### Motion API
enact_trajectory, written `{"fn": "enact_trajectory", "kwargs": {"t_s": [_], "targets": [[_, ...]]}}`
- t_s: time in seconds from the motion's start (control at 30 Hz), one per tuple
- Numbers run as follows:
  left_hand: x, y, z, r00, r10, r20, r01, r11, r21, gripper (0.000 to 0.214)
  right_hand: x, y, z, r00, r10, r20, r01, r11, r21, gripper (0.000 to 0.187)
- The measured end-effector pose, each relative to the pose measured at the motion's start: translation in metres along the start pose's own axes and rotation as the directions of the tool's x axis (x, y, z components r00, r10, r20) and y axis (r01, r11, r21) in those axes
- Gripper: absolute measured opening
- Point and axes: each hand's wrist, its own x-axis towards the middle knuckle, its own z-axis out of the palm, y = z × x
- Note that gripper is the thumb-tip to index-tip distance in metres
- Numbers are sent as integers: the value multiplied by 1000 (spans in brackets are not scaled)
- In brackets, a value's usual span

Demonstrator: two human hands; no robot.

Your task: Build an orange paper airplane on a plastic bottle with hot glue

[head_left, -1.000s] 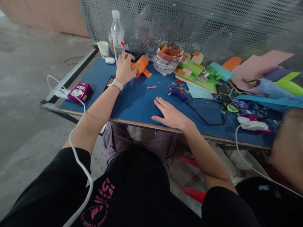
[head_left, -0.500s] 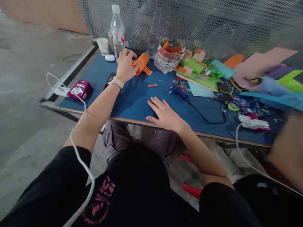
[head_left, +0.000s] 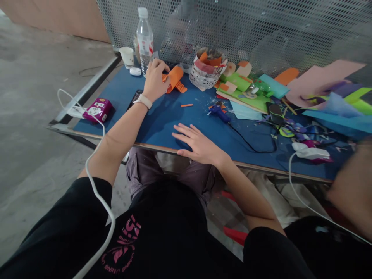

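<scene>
My left hand [head_left: 156, 79], with a light watch band at the wrist, reaches to the back left of the table. Its fingers are curled at the left side of an orange paper craft [head_left: 176, 76], a rolled tube with pleated strips, and the fingertips are partly hidden. My right hand [head_left: 200, 146] is spread flat and empty near the front edge of the blue table. A short orange paper strip [head_left: 186, 105] lies beyond it. Farther right is a blue glue gun [head_left: 220, 113] with a black cord.
A water bottle [head_left: 144, 42], paper cup [head_left: 127, 58] and white case [head_left: 135, 71] stand at the back left. A purple power socket [head_left: 99, 109] sits at the left edge. Beside a paper-wrapped basket [head_left: 200, 75] are coloured paper sheets [head_left: 244, 91]. Another person's arm [head_left: 353, 190] is at the right.
My right hand has slid slightly left along the table edge, fingers spread. My left hand stays at the orange paper craft.
</scene>
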Motion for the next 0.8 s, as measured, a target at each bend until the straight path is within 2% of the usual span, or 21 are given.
{"fn": "enact_trajectory", "kwargs": {"t_s": [0.07,0.17,0.33,0.53,0.6,0.7,0.8], "targets": [[0,1,0,1000,0,21,0,1000,0,14,4,1,2,998,61,-2,-61,997,-39,105],[1,-3,1,999,33,30,-33,999,18,7,9,1,11,996,66,58,-60,993,-99,108],[3,-4,3,991,131,12,-131,991,36,13,4,-6,26,994,-52,92,64,990,-129,103],[1,6,0,983,181,4,-181,983,16,19,-10,-15,30,972,-206,116,220,967,-131,94],[0,7,-1,984,181,3,-181,984,-3,18,-6,-12,28,984,-161,69,169,979,-116,96],[1,6,-1,987,160,17,-159,986,-41,12,7,-4,25,999,14,-38,-18,994,-104,102],[4,1,1,989,143,34,-140,987,-75,9,17,2,20,993,113,-38,-116,988,-102,105]]}}
